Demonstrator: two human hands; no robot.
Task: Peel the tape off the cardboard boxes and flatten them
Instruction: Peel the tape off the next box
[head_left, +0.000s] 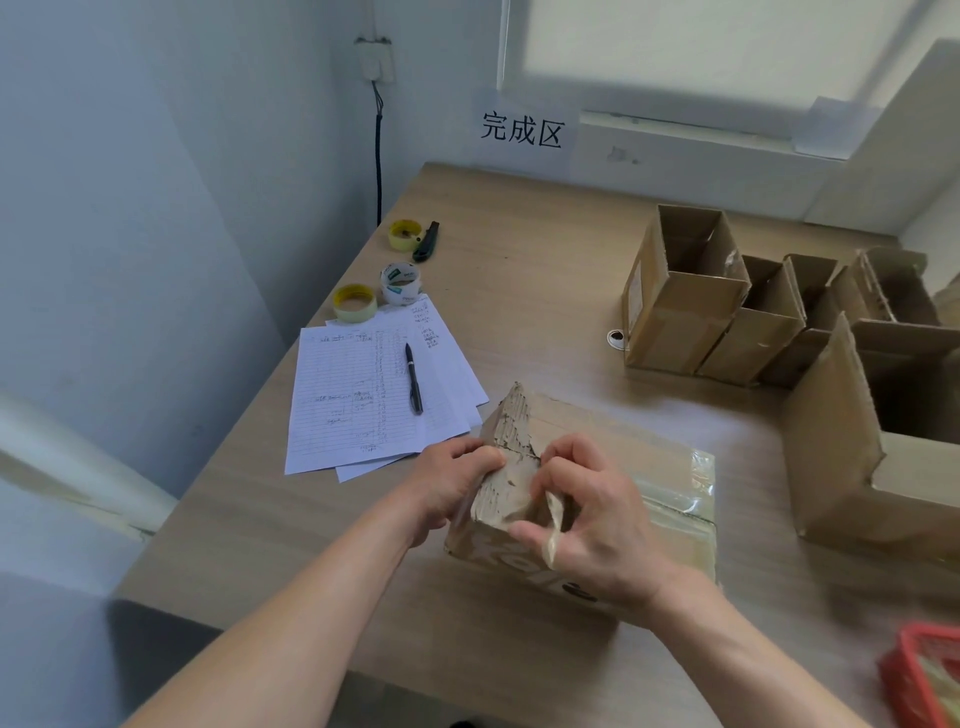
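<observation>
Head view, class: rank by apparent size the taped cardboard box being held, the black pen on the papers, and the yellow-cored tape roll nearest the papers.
1. Taped cardboard box, largest, though also nearest the camera.
2. Black pen.
3. Yellow-cored tape roll, smallest.

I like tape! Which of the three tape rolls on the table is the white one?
The white tape roll with green print, between the two yellow-cored rolls, touching the papers' far corner.

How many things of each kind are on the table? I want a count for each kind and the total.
Cardboard boxes: 6, one sealed box under both hands, five open at the right
Tape rolls: 3
Pens: 1
Utility knives: 1
Paper stacks: 1
Red baskets: 1
Total: 13
</observation>
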